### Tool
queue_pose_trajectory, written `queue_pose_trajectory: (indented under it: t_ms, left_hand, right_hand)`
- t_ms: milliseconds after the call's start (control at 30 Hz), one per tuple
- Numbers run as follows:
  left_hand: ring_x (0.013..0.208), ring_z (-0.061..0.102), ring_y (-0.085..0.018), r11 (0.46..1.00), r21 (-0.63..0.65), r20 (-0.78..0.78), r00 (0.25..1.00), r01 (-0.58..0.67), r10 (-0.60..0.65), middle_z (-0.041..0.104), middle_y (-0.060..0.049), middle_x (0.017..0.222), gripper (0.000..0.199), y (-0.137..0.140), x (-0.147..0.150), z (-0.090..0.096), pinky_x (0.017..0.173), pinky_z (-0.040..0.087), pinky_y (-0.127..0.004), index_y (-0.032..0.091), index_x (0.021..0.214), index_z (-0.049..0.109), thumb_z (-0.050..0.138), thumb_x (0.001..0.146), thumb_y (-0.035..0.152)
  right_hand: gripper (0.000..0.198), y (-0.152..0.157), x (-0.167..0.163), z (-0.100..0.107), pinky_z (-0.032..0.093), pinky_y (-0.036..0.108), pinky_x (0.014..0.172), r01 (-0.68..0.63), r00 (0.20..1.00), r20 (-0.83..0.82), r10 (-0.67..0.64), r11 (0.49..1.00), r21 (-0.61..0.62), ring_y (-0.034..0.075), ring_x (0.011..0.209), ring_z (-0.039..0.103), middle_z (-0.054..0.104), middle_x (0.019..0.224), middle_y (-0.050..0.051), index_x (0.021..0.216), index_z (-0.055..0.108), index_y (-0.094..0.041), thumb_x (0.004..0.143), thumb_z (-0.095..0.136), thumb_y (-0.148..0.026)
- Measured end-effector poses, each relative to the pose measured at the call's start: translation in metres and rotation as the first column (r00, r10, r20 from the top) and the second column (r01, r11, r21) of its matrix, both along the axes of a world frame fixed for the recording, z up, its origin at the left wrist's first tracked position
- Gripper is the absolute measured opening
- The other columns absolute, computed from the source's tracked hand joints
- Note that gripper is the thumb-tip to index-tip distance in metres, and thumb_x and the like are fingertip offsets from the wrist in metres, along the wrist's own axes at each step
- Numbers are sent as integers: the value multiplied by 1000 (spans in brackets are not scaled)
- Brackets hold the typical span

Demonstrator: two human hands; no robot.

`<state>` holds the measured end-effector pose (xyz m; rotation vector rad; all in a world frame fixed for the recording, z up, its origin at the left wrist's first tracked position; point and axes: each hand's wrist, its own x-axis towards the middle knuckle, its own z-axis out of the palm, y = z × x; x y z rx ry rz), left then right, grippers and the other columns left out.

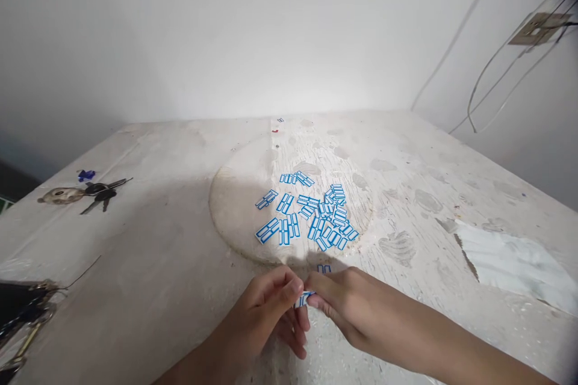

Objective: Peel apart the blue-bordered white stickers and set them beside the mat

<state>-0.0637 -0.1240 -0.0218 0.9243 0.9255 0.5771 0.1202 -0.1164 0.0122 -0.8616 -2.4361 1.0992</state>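
My left hand [271, 307] and my right hand [345, 298] meet near the front of the table. Both pinch a small white piece with blue outlines [302, 299], which looks like a paper or sticker cutout; most of it is hidden by the fingers. Just beyond my right hand's knuckles lies another blue-outlined piece [324, 268]. Farther out, several similar pieces lie scattered, some overlapping in a loose pile [334, 216], others apart, such as one piece [268, 231] at the left.
The table [158, 252] has a clear plastic-like cover and a round stain. Keys [103, 192] with a fob and a blue scrap [85, 175] lie at left. A dark object [22, 307] sits at the left edge. A whitish torn sheet [510, 264] lies right. Cables hang from a wall socket [537, 29].
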Motion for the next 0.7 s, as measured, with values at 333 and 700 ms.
queue_pose_trajectory:
  t_ms: [333,700]
  left_hand:
    - [66,64,-15,994,-102,198,980,43,-22,65,-5,75,29,3,-3,5,65,53,-31,14,77,52,56,83,42]
    - [69,64,-16,992,83,-45,995,96,-92,67,-7,75,27,-7,-1,6,68,52,-31,13,84,54,51,86,40]
  right_hand:
    - [15,11,5,1,38,21,59,57,983,-162,-91,977,-204,9,66,53,62,73,-2,80,53,-18,92,45,-13]
    - [21,10,5,-11,42,19,46,54,980,-136,-146,851,-522,8,50,51,61,68,0,77,54,-16,91,48,-30]
